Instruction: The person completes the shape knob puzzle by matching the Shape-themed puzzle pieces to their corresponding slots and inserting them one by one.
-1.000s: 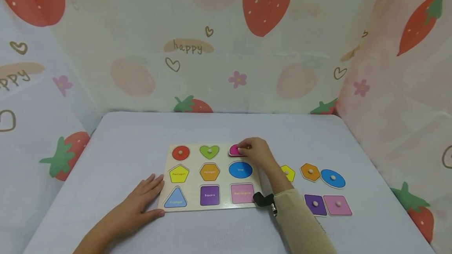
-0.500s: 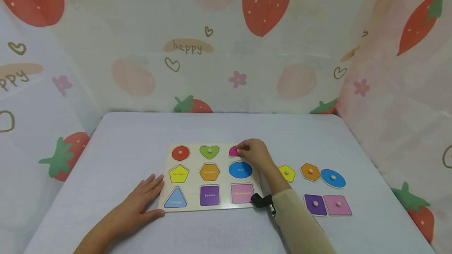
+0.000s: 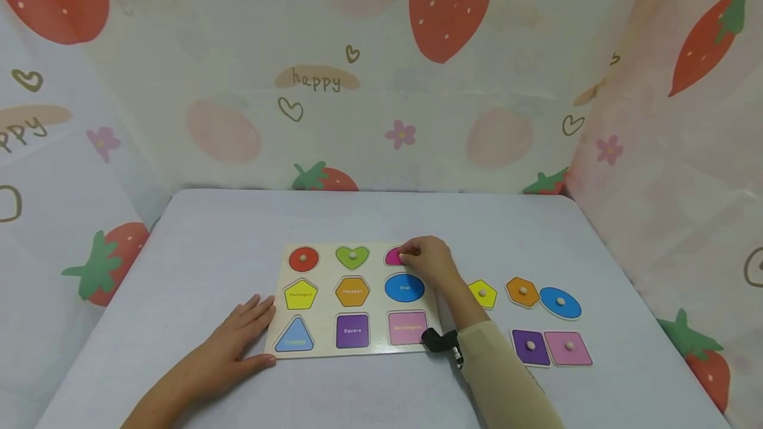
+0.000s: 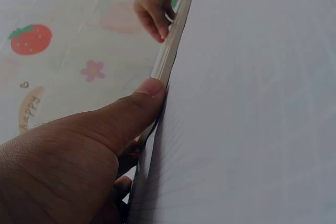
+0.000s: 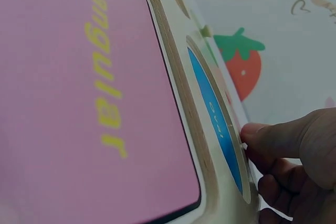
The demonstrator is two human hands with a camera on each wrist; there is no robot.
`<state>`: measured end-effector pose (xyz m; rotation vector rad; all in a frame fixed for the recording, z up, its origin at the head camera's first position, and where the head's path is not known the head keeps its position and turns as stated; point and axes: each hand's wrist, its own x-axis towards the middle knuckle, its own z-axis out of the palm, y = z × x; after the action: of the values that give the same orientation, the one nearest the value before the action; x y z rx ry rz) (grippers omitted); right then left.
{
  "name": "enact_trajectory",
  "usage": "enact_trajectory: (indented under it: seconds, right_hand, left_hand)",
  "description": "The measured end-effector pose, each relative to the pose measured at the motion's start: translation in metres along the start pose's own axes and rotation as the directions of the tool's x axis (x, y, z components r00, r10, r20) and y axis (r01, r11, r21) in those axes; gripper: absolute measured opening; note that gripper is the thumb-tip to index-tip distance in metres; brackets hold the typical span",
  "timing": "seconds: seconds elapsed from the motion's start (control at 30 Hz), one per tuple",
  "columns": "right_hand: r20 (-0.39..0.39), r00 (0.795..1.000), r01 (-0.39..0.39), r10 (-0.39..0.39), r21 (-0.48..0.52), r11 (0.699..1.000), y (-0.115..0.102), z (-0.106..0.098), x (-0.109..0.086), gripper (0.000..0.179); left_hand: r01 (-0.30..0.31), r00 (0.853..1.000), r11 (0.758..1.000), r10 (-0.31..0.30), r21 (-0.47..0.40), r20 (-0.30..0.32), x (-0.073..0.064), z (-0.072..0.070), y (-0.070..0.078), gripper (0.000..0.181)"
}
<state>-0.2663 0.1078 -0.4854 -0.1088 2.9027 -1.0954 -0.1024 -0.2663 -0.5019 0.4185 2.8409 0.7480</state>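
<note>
A wooden shape puzzle board (image 3: pixel 322 316) lies on the white table. In the head view, my right hand (image 3: pixel 432 260) is at its far right corner, thumb and fingertips pinching a magenta knobbed puzzle piece (image 3: pixel 392 257) that sits at its recess. The fingers cover the right part of this piece and its knob. My left hand (image 3: pixel 238 336) lies with fingers extended at the board's left edge; the left wrist view shows the thumb (image 4: pixel 149 87) against the board's side. A red circle piece (image 3: pixel 303 259) and a green heart piece (image 3: pixel 352 257) sit in the far row.
Right of the board lie loose knobbed pieces: a yellow pentagon (image 3: pixel 484 294), an orange hexagon (image 3: pixel 522 292), a blue oval (image 3: pixel 560 302), a purple square (image 3: pixel 530 347) and a pink rectangle (image 3: pixel 568 347). A strawberry-print curtain (image 3: pixel 357 138) stands behind the table (image 3: pixel 238 217).
The magenta piece, earlier showing a raised lower edge, has shifted slightly and now lies flatter at its recess. My right hand has moved slightly down with it; the left hand has stayed.
</note>
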Motion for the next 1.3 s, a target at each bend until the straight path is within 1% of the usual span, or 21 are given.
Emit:
enact_trajectory:
  seconds: [0.13, 0.3, 0.53, 0.7, 0.83, 1.03, 1.13, 1.2, 1.3]
  right_hand:
    - [0.004, 1.000, 0.008, -0.008, 0.007, 1.000, 0.000, -0.001, 0.000, 0.019]
    - [-0.001, 1.000, 0.004, -0.004, -0.010, 1.000, -0.002, -0.001, -0.002, 0.021]
    - [0.050, 0.999, -0.006, 0.009, -0.071, 0.997, -0.008, -0.003, -0.004, 0.025]
    - [0.076, 0.997, -0.001, 0.009, -0.105, 0.994, -0.009, -0.011, -0.008, 0.028]
    - [0.087, 0.996, 0.044, -0.035, -0.113, 0.993, -0.008, -0.023, -0.015, 0.030]
    - [0.093, 0.984, 0.162, -0.149, -0.158, 0.974, 0.000, -0.049, -0.034, 0.028]
    - [0.079, 0.979, 0.201, -0.189, -0.191, 0.961, 0.009, -0.060, -0.043, 0.026]
    - [0.068, 0.976, 0.215, -0.205, -0.207, 0.955, 0.016, -0.066, -0.050, 0.026]
    - [0.052, 0.974, 0.228, -0.222, -0.219, 0.949, 0.027, -0.075, -0.059, 0.026]
  left_hand:
    - [-0.008, 1.000, 1.000, 0.008, -0.002, -0.006, 0.000, -0.001, 0.001, 0.096]
    - [-0.011, 1.000, 1.000, 0.011, -0.011, 0.001, -0.001, -0.002, 0.002, 0.096]
    - [-0.013, 1.000, 1.000, 0.012, -0.023, -0.009, -0.003, -0.001, 0.000, 0.096]
    - [-0.022, 1.000, 0.999, 0.022, -0.024, -0.011, -0.002, 0.002, -0.001, 0.096]
    - [-0.028, 1.000, 0.999, 0.028, -0.019, -0.012, -0.002, 0.002, -0.002, 0.096]
    - [-0.071, 0.997, 0.997, 0.070, -0.023, -0.033, -0.002, 0.001, -0.002, 0.094]
    - [-0.071, 0.997, 0.997, 0.070, -0.023, -0.028, -0.003, 0.001, -0.002, 0.094]
    - [-0.058, 0.998, 0.998, 0.058, -0.027, -0.017, -0.003, 0.001, -0.001, 0.094]
    - [-0.057, 0.998, 0.998, 0.056, -0.027, -0.014, -0.003, 0.001, -0.001, 0.095]
